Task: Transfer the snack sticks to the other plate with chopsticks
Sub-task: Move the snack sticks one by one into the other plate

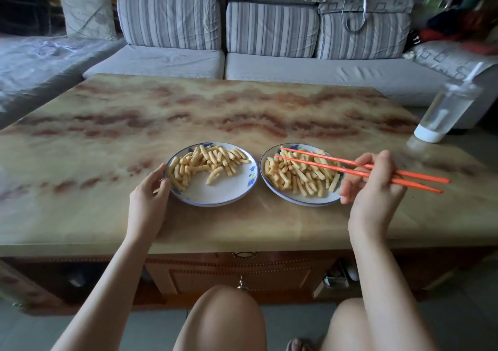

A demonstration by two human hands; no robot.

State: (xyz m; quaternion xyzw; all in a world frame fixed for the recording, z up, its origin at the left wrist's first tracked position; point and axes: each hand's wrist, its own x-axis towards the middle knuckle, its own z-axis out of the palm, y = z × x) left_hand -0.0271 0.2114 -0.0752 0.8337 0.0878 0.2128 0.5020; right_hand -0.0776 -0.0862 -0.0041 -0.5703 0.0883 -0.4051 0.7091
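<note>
While L hand [149, 189] grips plate [229, 189] rim, R hand [374, 186] pinches 2 chopsticks [323, 166], tips apart.

Low table [188, 103] with glossy marble-pattern top, beige and red-brown; wooden drawer front [242, 275] below. Behind, grey sofa [310, 73] with striped back cushions [169, 19], pale pillow [87, 14] at left, blurred pile of clothes [458, 22] at right. Clear bottle [444, 113] with straw near table's right edge. Grey floor [151, 329].

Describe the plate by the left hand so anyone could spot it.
On the tan marbled table sit two blue-rimmed white plates. It is the left plate, held by the left hand. It alone is half bare; orange chopsticks hang over the right plate.
</note>
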